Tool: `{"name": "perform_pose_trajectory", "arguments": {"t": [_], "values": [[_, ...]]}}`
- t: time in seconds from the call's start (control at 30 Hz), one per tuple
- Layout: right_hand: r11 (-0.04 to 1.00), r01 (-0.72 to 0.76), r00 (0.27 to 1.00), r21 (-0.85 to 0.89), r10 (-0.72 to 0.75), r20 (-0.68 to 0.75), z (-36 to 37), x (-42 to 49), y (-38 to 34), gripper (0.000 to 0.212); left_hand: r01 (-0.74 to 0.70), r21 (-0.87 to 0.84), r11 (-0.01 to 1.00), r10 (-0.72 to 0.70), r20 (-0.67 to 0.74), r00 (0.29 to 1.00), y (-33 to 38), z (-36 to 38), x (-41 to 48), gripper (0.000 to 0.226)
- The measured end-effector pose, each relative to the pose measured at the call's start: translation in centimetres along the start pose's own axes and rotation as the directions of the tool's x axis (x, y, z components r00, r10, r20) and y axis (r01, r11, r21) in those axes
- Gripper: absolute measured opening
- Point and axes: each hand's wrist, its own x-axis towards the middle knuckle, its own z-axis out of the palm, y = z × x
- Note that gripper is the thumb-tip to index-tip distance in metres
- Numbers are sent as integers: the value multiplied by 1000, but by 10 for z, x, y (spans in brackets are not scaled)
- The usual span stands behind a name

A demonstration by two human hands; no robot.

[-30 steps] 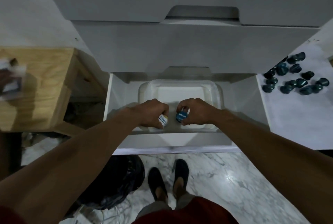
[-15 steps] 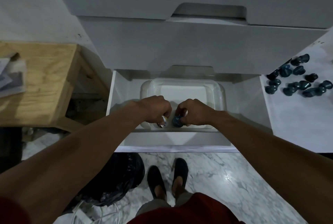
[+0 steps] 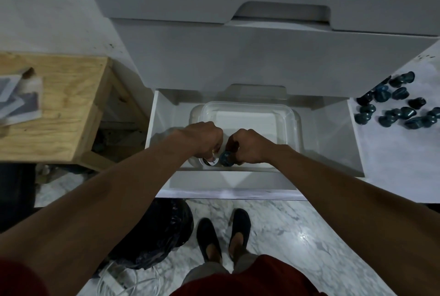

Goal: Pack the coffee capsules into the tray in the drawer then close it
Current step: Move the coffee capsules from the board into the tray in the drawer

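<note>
Left hand (image 3: 202, 139): fingers curled downward, gripping a foil-faced capsule (image 3: 210, 161). Right hand (image 3: 250, 145): fingers curled, pinching a blue capsule (image 3: 226, 159). The two held capsules are side by side, almost touching, at the near edge of the clear tray (image 3: 296, 117), centre of frame. Cannot tell whether either rests on the tray floor. The tray lies inside the open white drawer (image 3: 333, 136). Loose capsules (image 3: 402, 107) are scattered on a white surface (image 3: 392, 164) at the right edge. Wooden stool (image 3: 59, 105) at left.
</note>
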Motion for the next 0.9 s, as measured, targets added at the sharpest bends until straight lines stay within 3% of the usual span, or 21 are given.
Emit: {"name": "perform_pose_trajectory", "arguments": {"t": [0.17,0.4,0.57,0.73,0.9], "values": [[1000,-7,1000,-16,7,1,1,-1,-4,17,18,22,1000,-18,-8,1000,0,2,-1,30],[1000,-4,1000,-28,3,-21,1,0,-2,29,27,0,1000,-27,-26,999,-2,5,-2,38],[996,-53,981,-68,39,-190,-13,-13,8,36,7,-8,1000,-8,-173,985,6,0,-9,43],[966,-209,888,-155,121,-444,-39,-61,24,40,-36,44,998,50,-378,924,43,-19,-4,42],[938,-331,726,-101,185,-662,-61,-122,62,37,-165,44,985,162,-554,817,115,-43,7,38]]}}
